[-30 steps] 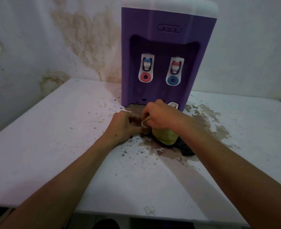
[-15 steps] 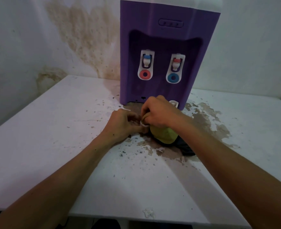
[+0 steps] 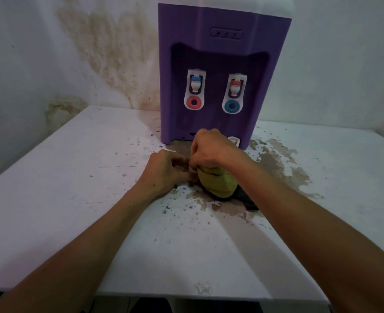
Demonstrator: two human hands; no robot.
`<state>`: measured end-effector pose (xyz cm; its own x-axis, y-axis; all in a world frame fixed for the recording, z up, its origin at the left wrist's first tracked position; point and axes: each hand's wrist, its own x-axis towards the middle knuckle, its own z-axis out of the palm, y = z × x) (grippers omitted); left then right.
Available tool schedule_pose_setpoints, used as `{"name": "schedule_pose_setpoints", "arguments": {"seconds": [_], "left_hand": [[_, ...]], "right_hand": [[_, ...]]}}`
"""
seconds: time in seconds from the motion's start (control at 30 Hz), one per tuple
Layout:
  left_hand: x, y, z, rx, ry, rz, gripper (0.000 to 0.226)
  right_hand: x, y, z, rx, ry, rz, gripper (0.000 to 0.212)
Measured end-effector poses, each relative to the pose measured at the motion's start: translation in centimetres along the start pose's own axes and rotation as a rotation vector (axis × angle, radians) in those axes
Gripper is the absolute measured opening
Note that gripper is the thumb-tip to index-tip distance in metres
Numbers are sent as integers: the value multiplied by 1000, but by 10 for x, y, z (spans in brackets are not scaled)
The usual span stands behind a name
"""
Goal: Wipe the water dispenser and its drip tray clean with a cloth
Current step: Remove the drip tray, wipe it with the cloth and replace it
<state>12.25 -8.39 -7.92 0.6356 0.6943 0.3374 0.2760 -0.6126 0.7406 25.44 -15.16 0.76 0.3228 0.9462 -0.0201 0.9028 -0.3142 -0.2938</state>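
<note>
- The purple water dispenser (image 3: 220,53) stands upright at the back of the white table (image 3: 51,199), close to the wall, with its two white taps facing me.
- The left tap (image 3: 195,90) has a blue cap and a red ring below it; the right tap (image 3: 234,94) has a red cap and a blue ring below it.
- A small white part (image 3: 234,141) shows at the foot of the dispenser, just behind my right hand; I cannot tell whether it belongs to the drip tray.
- My right hand (image 3: 213,149) is curled, knuckles up, just in front of the dispenser's base, gripping the top of a yellow-green cloth (image 3: 217,184) that bulges out beneath it.
- My left hand (image 3: 166,172) sits just beside it, touching it, fingers curled in toward the cloth's edge; I cannot tell what those fingers pinch, as they are hidden.
- Something dark (image 3: 249,199) lies under the cloth on the table, sticking out toward my right forearm; it is too blurred to name.
- A brown stain (image 3: 274,163) with flaked white patches spreads over the table around the cloth and to the dispenser's right.
- The wall (image 3: 107,48) behind carries a big yellowish damp mark left of the dispenser.
</note>
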Motion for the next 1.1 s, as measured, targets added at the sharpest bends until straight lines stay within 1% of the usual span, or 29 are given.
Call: {"name": "schedule_pose_setpoints", "arguments": {"seconds": [0.07,0.17,0.23,0.33,0.43,0.53,0.63,0.8,0.97,1.03,1.1], "left_hand": [[0,0,0,3,0,-1,30],[-2,1,0,-22,4,-16,29],[-2,0,1,-34,9,-36,29],[-2,-2,2,-43,23,-51,33],[-3,0,1,-50,21,-56,34],[-2,0,0,-42,7,-34,34],[0,2,-1,-32,2,-35,34],[1,2,-1,21,-4,-34,34],[-5,7,2,33,35,-13,32],[-6,8,3,40,43,-9,31],[-7,8,3,32,44,-4,31]], "right_hand": [[-3,-4,2,-16,39,-3,40],[-10,-2,5,-34,110,-38,33],[-16,2,8,-68,117,-47,33],[-19,3,0,-62,12,-59,36],[-12,3,-12,-88,-84,-90,19],[-8,5,-13,-60,-86,-99,12],[-2,4,-9,-55,-76,-112,15],[-5,10,7,-43,29,-116,16],[-19,-1,-3,-136,-42,-120,33],[-18,-5,-10,-150,-78,-120,37],[-14,-6,-15,-165,-119,-119,35]]}}
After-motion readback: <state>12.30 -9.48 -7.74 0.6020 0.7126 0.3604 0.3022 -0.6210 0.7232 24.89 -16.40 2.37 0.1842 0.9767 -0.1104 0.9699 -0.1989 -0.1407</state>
